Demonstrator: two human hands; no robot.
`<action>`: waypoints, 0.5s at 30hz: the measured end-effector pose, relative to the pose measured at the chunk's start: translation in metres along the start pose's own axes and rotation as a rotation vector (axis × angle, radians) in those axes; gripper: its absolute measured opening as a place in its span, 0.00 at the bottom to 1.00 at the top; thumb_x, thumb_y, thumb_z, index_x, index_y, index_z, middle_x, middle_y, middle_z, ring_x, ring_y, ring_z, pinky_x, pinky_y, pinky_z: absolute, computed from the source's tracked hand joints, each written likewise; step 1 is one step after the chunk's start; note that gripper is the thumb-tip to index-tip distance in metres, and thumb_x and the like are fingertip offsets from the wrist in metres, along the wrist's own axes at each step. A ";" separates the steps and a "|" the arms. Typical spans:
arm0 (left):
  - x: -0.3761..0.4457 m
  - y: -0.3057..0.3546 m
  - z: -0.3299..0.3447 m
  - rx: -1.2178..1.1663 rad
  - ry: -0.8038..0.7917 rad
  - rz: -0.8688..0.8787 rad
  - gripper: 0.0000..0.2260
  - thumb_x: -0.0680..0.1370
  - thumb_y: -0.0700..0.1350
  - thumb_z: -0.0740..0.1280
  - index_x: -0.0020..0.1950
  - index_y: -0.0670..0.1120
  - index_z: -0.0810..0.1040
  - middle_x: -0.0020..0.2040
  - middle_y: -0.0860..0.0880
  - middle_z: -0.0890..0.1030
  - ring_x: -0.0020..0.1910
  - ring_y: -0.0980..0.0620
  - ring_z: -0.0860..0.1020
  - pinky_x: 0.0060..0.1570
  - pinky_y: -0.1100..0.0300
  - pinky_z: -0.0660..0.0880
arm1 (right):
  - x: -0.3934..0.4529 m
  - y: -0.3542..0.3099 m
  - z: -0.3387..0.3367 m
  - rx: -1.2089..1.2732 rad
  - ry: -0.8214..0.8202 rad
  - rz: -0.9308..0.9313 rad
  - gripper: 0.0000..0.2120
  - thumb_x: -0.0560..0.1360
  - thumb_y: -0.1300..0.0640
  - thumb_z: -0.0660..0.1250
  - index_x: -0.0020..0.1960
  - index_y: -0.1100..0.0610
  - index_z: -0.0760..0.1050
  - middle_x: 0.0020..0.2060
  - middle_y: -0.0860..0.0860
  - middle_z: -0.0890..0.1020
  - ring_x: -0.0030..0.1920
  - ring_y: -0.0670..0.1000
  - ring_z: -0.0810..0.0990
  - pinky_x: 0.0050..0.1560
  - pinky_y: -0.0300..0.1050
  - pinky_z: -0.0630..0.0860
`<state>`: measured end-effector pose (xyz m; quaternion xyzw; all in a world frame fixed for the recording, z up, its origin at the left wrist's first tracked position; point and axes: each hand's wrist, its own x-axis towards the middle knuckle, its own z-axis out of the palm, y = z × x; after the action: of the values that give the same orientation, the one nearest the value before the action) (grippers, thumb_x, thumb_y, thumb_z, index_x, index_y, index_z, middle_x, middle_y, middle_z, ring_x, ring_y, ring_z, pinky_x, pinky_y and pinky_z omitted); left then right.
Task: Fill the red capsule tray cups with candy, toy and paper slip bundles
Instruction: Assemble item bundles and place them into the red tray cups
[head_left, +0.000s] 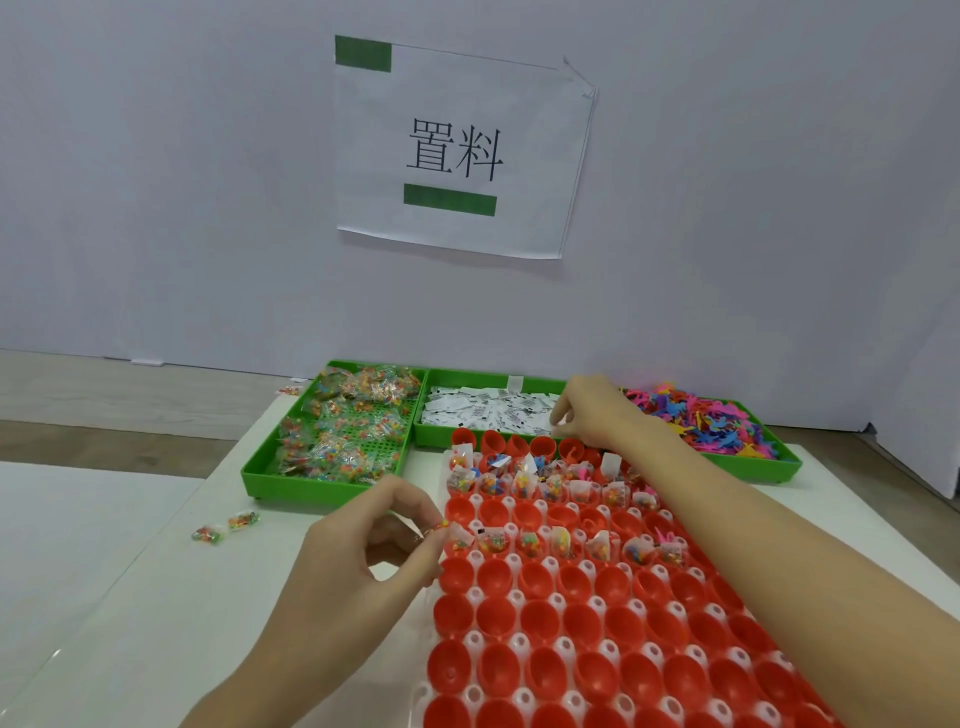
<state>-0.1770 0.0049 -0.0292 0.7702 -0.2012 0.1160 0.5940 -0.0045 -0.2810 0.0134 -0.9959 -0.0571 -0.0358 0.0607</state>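
Red capsule tray (597, 623) fills near desk (130, 597), far rows holding bundles. Three green bins behind: candy packets (343, 431), paper slips (488, 410), toys (701, 421). Right hand (592, 410) fingers pinching slips in bin. Left hand (374, 540) fingers pinching candy bundle (460, 538) at tray's left edge.

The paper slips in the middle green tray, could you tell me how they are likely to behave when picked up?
The paper slips look thin and small, so probably very light and floppy. They lie in a loose overlapping heap, so the right hand may well lift several at once.
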 end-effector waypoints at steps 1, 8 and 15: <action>0.000 0.000 0.001 0.007 0.000 0.005 0.07 0.76 0.41 0.74 0.47 0.52 0.79 0.35 0.48 0.83 0.35 0.48 0.85 0.42 0.60 0.81 | 0.000 0.001 0.001 0.004 0.004 -0.006 0.10 0.75 0.58 0.76 0.55 0.60 0.86 0.56 0.56 0.86 0.53 0.55 0.85 0.58 0.50 0.80; 0.000 0.001 0.000 0.009 -0.012 -0.031 0.05 0.76 0.43 0.74 0.47 0.52 0.80 0.36 0.49 0.84 0.36 0.48 0.84 0.42 0.59 0.81 | -0.001 0.006 0.001 0.030 0.122 -0.058 0.05 0.77 0.61 0.72 0.49 0.60 0.86 0.45 0.54 0.87 0.45 0.53 0.84 0.48 0.48 0.81; 0.002 0.009 -0.003 -0.181 0.005 -0.142 0.08 0.68 0.45 0.80 0.44 0.46 0.85 0.41 0.43 0.87 0.40 0.44 0.86 0.43 0.59 0.83 | -0.059 -0.010 -0.039 0.414 0.303 -0.034 0.08 0.75 0.50 0.75 0.43 0.54 0.82 0.37 0.46 0.85 0.41 0.45 0.83 0.44 0.40 0.80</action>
<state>-0.1792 0.0051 -0.0198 0.7254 -0.1544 0.0567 0.6683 -0.0668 -0.2829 0.0482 -0.9444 -0.0703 -0.1734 0.2705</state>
